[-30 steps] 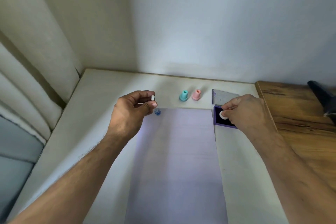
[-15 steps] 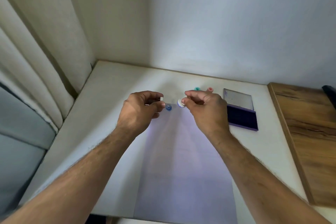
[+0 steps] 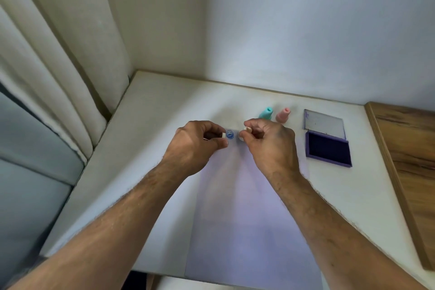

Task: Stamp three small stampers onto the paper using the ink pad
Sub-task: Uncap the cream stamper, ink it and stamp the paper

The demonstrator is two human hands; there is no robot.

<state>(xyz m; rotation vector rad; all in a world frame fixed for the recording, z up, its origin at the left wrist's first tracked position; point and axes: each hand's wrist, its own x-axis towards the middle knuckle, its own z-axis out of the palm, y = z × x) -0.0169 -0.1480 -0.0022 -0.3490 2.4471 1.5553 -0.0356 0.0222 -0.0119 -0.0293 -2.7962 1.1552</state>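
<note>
A white table [image 3: 146,148] fills the corner of the room, with a pale curtain [image 3: 47,66] hanging along its left side and a wooden top [image 3: 404,148] butting up against its right edge. A long sheet of paper [image 3: 247,219] lies on the table and runs toward the near edge, and both forearms reach over it. To the right of the paper sits the ink pad [image 3: 327,151], its lid [image 3: 323,122] folded open behind it and the dark purple pad facing up. The left hand [image 3: 195,143] hovers at the far end of the sheet, fingers curled in, thumb and forefinger pinching a small white cap [image 3: 223,134]. The right hand [image 3: 268,143] is just beside it, fingers curled and clamped on a small white stamper [image 3: 242,136] held down near the paper. Between the two hands a round blue stamp mark [image 3: 229,135] shows on the sheet. Behind the right hand stand a teal stamper [image 3: 266,113] and a pink stamper [image 3: 283,115], upright and close together, left of the ink pad.
</note>
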